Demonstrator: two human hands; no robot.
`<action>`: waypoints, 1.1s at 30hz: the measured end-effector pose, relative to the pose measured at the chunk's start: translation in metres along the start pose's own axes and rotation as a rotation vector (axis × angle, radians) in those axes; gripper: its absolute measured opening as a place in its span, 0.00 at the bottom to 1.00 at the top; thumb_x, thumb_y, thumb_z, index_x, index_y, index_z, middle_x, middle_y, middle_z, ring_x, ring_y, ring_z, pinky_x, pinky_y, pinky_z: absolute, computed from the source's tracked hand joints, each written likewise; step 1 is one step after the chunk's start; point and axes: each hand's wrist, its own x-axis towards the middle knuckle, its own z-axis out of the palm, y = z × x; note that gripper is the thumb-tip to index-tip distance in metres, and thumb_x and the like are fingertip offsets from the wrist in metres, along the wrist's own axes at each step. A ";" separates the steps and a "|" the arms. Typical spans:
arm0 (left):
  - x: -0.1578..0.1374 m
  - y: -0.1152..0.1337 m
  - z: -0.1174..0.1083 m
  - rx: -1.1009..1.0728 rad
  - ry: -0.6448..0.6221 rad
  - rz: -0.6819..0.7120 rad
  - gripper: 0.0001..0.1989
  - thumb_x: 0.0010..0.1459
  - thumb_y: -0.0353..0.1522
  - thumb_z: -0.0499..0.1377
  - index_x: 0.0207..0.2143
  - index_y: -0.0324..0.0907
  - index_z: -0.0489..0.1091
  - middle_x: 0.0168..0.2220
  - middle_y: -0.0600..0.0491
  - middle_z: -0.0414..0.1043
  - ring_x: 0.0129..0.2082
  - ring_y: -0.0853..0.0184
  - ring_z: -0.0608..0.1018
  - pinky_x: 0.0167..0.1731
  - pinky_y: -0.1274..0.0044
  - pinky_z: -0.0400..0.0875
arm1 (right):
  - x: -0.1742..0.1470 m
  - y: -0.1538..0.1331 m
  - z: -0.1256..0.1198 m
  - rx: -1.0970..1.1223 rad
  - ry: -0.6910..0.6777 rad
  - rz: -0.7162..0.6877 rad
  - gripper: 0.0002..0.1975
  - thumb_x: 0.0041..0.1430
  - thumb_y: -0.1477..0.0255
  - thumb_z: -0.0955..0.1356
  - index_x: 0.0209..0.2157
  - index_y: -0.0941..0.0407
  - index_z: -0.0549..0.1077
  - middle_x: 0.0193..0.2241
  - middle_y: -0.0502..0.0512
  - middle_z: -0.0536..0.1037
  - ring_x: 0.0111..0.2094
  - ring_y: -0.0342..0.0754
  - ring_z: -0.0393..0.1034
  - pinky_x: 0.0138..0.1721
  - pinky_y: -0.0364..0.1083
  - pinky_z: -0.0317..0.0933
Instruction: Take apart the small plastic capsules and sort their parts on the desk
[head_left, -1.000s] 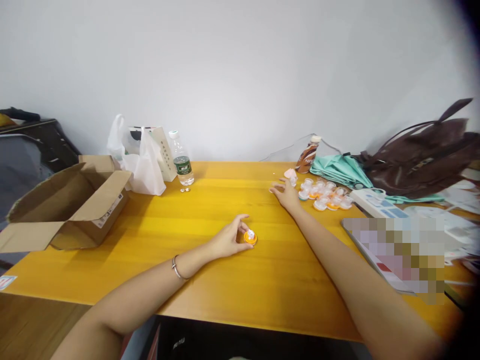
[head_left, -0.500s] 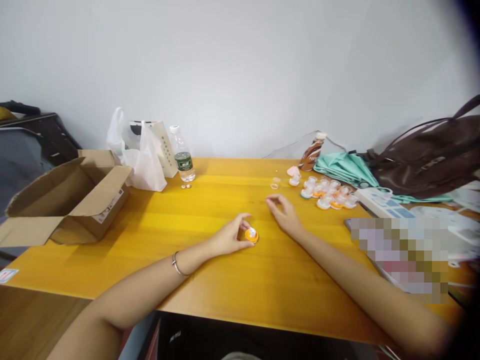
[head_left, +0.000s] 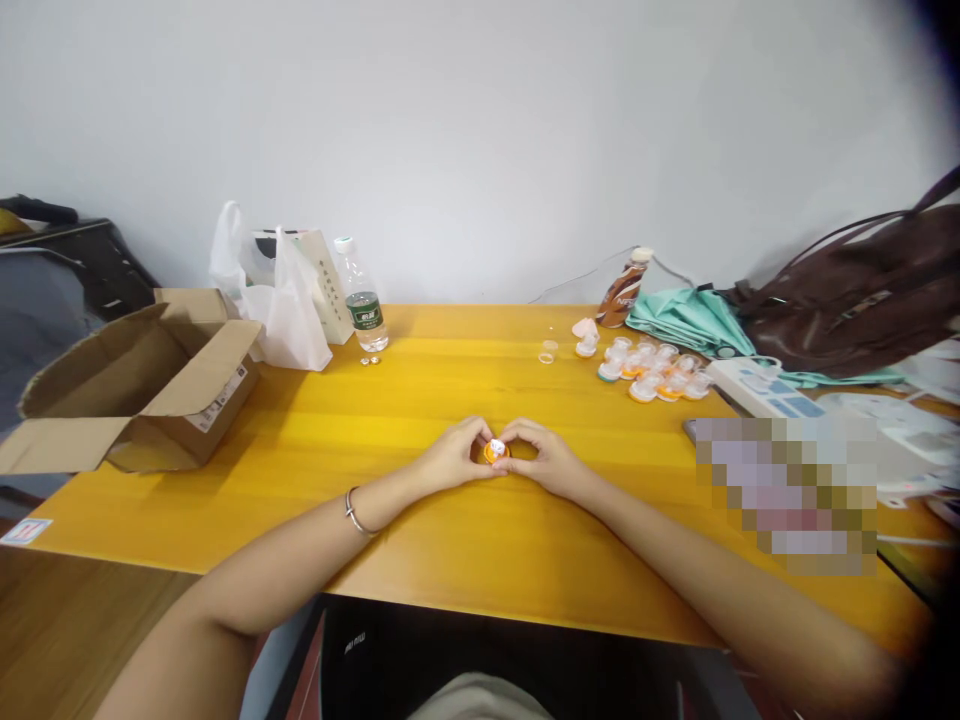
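Note:
A small round orange cap-like piece with a white figure on top point(head_left: 496, 451) sits between my hands over the middle of the table. My left hand point(head_left: 455, 452), with a bracelet at its wrist, grips the piece from the left between thumb and fingers. From the right, my right hand point(head_left: 547, 460) closes thumb and fingertips on the same piece. The fingertips of both hands nearly meet around it. Farther back, a clear ring-like cover point(head_left: 547, 352) lies alone. Several similar pieces with clear domes point(head_left: 658, 370) are grouped to its right.
An open cardboard box point(head_left: 172, 400) stands at the left, by a white plastic bag point(head_left: 289, 325) and a water bottle point(head_left: 365, 308). A brown drink bottle point(head_left: 625, 290), a folded teal umbrella point(head_left: 686, 322), a dark bag point(head_left: 855, 300) and a power strip point(head_left: 765, 388) occupy the right side.
My right hand has moved left and down to the orange piece and taken hold of it. My left hand keeps its grip. The view has tilted slightly.

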 end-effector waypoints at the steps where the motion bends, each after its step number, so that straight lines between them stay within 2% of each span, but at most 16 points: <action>1: 0.000 0.001 0.000 0.009 0.002 -0.004 0.19 0.44 0.42 0.63 0.31 0.40 0.62 0.30 0.55 0.65 0.29 0.71 0.67 0.29 0.80 0.62 | 0.000 0.000 0.001 0.018 -0.010 0.011 0.11 0.48 0.63 0.70 0.30 0.56 0.72 0.31 0.53 0.72 0.34 0.45 0.67 0.40 0.46 0.61; 8: -0.001 0.004 -0.001 0.012 -0.025 -0.004 0.22 0.42 0.45 0.63 0.32 0.40 0.61 0.30 0.56 0.64 0.29 0.71 0.65 0.28 0.80 0.61 | 0.001 -0.004 -0.002 0.098 -0.050 0.090 0.12 0.47 0.62 0.70 0.29 0.56 0.73 0.31 0.53 0.73 0.34 0.46 0.68 0.40 0.47 0.61; 13: -0.002 0.005 -0.004 0.017 -0.054 0.033 0.18 0.46 0.41 0.62 0.35 0.40 0.62 0.32 0.55 0.64 0.31 0.72 0.66 0.31 0.80 0.62 | 0.001 -0.004 -0.003 0.106 -0.064 0.098 0.10 0.48 0.64 0.70 0.30 0.56 0.73 0.31 0.53 0.73 0.35 0.46 0.68 0.42 0.47 0.61; 17: -0.002 0.006 -0.004 0.022 -0.034 0.018 0.14 0.48 0.38 0.61 0.33 0.40 0.62 0.30 0.56 0.63 0.28 0.73 0.66 0.29 0.81 0.61 | 0.001 -0.004 0.001 0.073 -0.021 0.082 0.09 0.48 0.65 0.69 0.30 0.56 0.72 0.30 0.52 0.72 0.34 0.45 0.67 0.40 0.47 0.61; 21: -0.001 0.006 0.000 0.033 0.014 0.003 0.12 0.46 0.36 0.61 0.29 0.40 0.61 0.27 0.58 0.62 0.26 0.74 0.65 0.26 0.82 0.60 | -0.001 -0.006 0.008 -0.055 0.065 0.042 0.07 0.53 0.67 0.66 0.32 0.56 0.72 0.29 0.52 0.69 0.32 0.45 0.65 0.37 0.45 0.61; 28: -0.002 0.005 0.003 0.040 0.065 -0.002 0.11 0.43 0.32 0.61 0.24 0.40 0.59 0.24 0.58 0.60 0.24 0.75 0.64 0.25 0.82 0.59 | -0.006 -0.016 0.016 -0.462 0.019 -0.114 0.08 0.57 0.78 0.60 0.36 0.57 0.68 0.33 0.57 0.70 0.37 0.49 0.63 0.40 0.49 0.57; 33: -0.002 0.006 0.003 0.030 0.045 -0.015 0.12 0.42 0.31 0.61 0.23 0.40 0.58 0.24 0.59 0.59 0.24 0.75 0.63 0.24 0.82 0.58 | -0.007 -0.015 0.017 -0.477 0.043 -0.114 0.07 0.56 0.79 0.59 0.34 0.56 0.66 0.32 0.56 0.70 0.36 0.48 0.64 0.39 0.48 0.57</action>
